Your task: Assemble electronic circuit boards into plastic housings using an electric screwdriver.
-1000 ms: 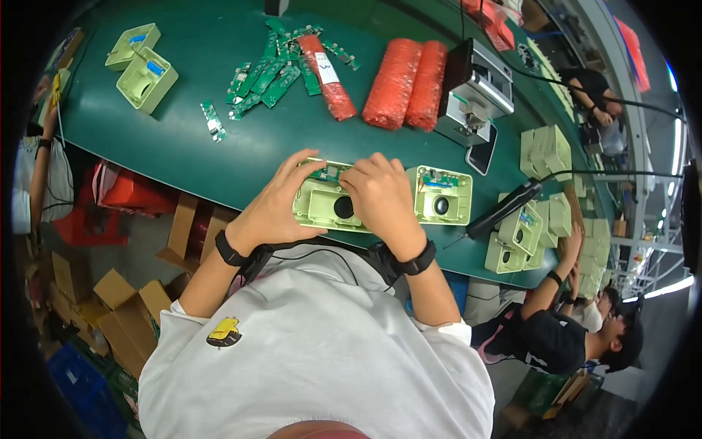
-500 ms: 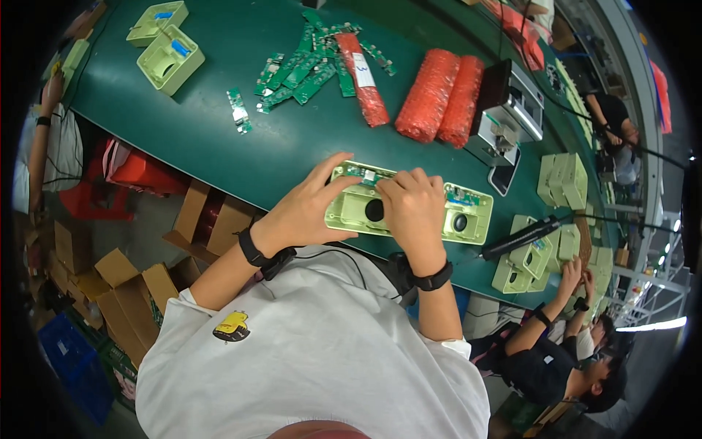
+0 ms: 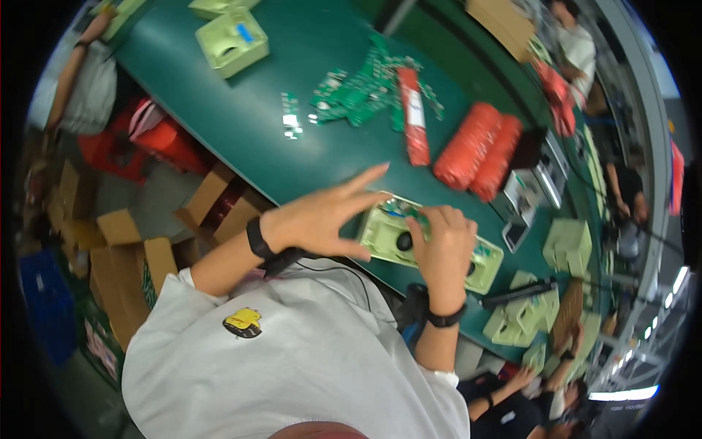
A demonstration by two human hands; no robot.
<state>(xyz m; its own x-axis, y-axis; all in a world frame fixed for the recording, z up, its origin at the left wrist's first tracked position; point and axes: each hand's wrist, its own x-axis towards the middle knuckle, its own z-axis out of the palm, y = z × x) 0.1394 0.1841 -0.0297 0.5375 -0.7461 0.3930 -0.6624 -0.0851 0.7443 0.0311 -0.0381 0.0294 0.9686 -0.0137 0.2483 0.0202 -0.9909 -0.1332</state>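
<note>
A long pale green plastic housing (image 3: 377, 241) lies near the front edge of the table, with round black parts inside. My right hand covers its middle. Along its far inner side sits a green circuit board (image 3: 401, 208), partly hidden and blurred. My left hand (image 3: 322, 219) is spread beside the housing's left end, thumb and fingers apart, holding nothing. Over the housing, my right hand (image 3: 446, 245) has its thumb apart from its bent fingers, and nothing shows between them. Whether it touches the housing I cannot tell.
Loose circuit boards (image 3: 358, 95) lie in a pile at the back, beside red bubble-wrap rolls (image 3: 468, 146). A metal device (image 3: 537, 175) stands at right. A dark power screwdriver (image 3: 519, 291) hangs over more green housings (image 3: 512, 322). Other people work at both sides.
My left hand has let go of the housing and spread its fingers. My right hand has loosened from the board. The whole view has shifted and turned.
</note>
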